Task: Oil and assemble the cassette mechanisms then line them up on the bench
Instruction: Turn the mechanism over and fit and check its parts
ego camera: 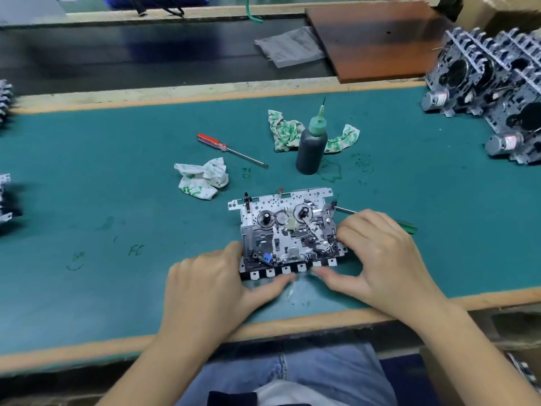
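Two hands flank silver metal cassette mechanism [288,230] flat on green bench mat [117,200], long axis left-right. Left hand [210,282] grips near-left corner; right hand [377,253] pinches right end, fingers curled. Dark oil bottle [311,148] beyond, upright.

Left hand [210,282] and right hand [377,253] low, side by side, fingers curled, thumbs nearly meeting

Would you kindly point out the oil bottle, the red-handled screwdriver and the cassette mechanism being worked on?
oil bottle [312,148]: head view, on its dark body.
red-handled screwdriver [211,142]: head view, on the red handle.
cassette mechanism [288,232]: head view, on its metal chassis.
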`<state>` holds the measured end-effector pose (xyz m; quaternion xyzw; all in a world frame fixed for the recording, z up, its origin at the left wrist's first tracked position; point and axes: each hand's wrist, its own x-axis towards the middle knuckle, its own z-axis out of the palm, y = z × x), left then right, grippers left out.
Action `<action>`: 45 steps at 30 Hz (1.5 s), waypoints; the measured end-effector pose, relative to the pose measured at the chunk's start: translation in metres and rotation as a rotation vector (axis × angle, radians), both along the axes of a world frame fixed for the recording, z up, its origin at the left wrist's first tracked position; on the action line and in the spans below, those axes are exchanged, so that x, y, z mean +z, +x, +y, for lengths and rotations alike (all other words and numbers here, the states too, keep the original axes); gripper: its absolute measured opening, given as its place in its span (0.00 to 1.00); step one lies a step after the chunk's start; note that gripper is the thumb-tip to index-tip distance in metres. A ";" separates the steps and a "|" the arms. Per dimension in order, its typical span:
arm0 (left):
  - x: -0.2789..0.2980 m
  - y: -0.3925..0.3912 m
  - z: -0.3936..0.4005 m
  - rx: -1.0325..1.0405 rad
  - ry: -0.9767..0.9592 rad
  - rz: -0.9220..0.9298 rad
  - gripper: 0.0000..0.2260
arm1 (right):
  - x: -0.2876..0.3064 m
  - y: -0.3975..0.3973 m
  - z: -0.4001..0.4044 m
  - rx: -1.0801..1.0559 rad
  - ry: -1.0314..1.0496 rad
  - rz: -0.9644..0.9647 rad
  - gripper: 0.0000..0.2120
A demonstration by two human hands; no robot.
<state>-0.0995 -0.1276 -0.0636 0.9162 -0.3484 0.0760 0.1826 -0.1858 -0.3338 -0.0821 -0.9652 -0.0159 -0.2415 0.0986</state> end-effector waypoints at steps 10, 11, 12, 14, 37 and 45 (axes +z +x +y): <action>-0.005 0.013 0.008 -0.110 -0.049 0.005 0.28 | -0.003 -0.003 0.003 -0.012 -0.050 -0.042 0.25; -0.004 0.014 0.008 -0.128 -0.040 0.019 0.29 | -0.002 -0.002 0.003 -0.013 -0.047 -0.042 0.25; -0.003 0.015 0.008 -0.139 -0.032 0.027 0.29 | -0.001 -0.002 0.002 -0.016 -0.040 -0.037 0.26; -0.002 0.015 0.007 -0.189 -0.016 0.017 0.28 | -0.001 -0.003 0.003 -0.047 -0.026 -0.027 0.28; -0.012 0.017 0.010 -0.144 -0.036 -0.143 0.24 | -0.002 0.000 -0.008 0.097 0.080 0.052 0.28; -0.012 0.018 0.011 -0.223 -0.081 -0.070 0.26 | -0.003 0.001 -0.006 0.069 0.078 0.035 0.23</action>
